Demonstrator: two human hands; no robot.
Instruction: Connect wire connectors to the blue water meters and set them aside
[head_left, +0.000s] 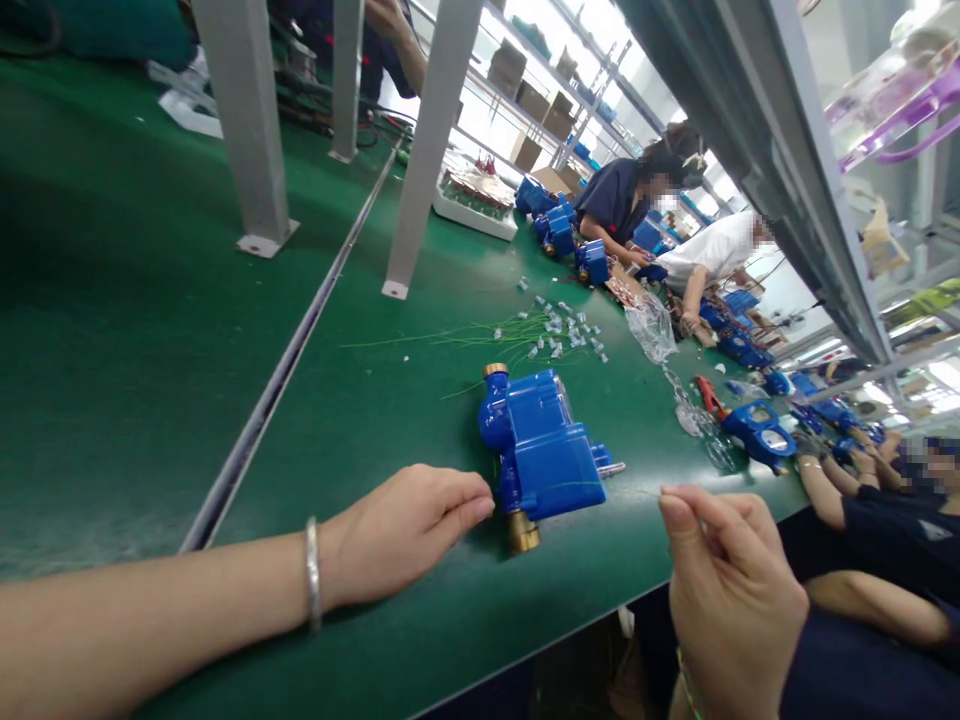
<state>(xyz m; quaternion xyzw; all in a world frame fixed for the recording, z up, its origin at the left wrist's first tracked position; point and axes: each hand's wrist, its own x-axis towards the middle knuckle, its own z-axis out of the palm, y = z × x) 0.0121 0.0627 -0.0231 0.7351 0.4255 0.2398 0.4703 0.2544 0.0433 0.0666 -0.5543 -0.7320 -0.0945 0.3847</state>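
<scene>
A blue water meter (559, 470) with brass threaded ends lies on the green bench between my hands. My right hand (735, 590), at the right of the meter, pinches a thin green seal wire (634, 489) between thumb and forefinger. The wire stretches left from these fingers across the meter's blue body. Close to the meter's lower left side is my left hand (420, 525), its thumb and fingertips pressed together. Whatever these fingers may hold is too small to make out.
Several clear plastic seals (559, 330) with green wires lie behind the meter. A white tray (474, 212) of parts and grey metal posts (431, 150) stand farther back. Co-workers (622, 200) handle more blue meters at the right, near a red-handled tool (709, 395).
</scene>
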